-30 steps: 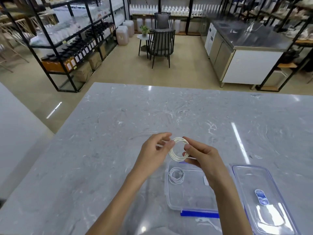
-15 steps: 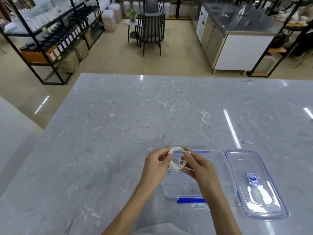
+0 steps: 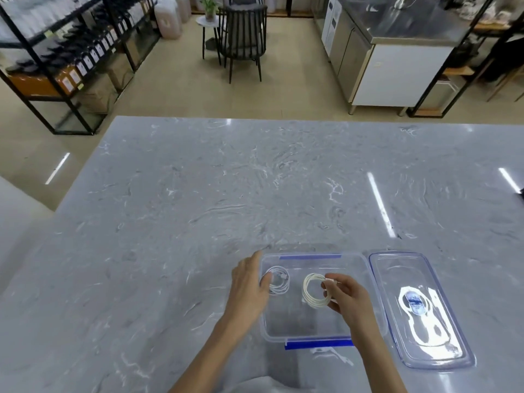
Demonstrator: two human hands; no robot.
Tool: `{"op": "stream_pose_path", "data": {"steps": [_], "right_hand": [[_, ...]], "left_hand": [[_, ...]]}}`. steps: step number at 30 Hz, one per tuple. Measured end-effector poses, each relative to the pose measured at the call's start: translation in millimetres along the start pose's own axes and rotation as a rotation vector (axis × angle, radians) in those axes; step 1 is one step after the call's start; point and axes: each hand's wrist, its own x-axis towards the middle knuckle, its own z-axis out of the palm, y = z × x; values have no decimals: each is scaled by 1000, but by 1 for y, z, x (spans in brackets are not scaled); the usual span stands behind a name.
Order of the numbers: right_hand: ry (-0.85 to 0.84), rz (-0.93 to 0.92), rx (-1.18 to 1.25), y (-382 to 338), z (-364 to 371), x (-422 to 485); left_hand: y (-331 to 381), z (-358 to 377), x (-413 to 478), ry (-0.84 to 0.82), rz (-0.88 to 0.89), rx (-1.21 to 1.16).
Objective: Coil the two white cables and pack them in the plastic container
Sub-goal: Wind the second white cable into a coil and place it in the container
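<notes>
A clear plastic container (image 3: pixel 357 265) with blue clips stands open on the grey marble table near me. One coiled white cable (image 3: pixel 279 280) lies inside at its left end. My right hand (image 3: pixel 347 297) pinches a second coiled white cable (image 3: pixel 312 290) and holds it inside the container, to the right of the first. My left hand (image 3: pixel 248 287) rests at the container's left wall with fingers spread, holding nothing, its fingertips close to the first coil.
The container's clear lid (image 3: pixel 419 310) lies flat on the table just right of the container. The marble table (image 3: pixel 226 208) stretches far ahead and to both sides. Beyond its far edge are shelving racks, a dark chair (image 3: pixel 243 38) and a steel counter.
Both hands held the coil above the container before. Now my left hand has let go and moved left, and my right hand has lowered the coil into the container.
</notes>
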Motion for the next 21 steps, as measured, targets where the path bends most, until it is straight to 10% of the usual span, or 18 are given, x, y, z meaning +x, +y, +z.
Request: {"op": "stream_pose_path", "data": {"steps": [21], "right_hand": [[-17,76,-317,27,21,37]], "left_hand": [[-14,15,4,-111,-82,-168]]}}
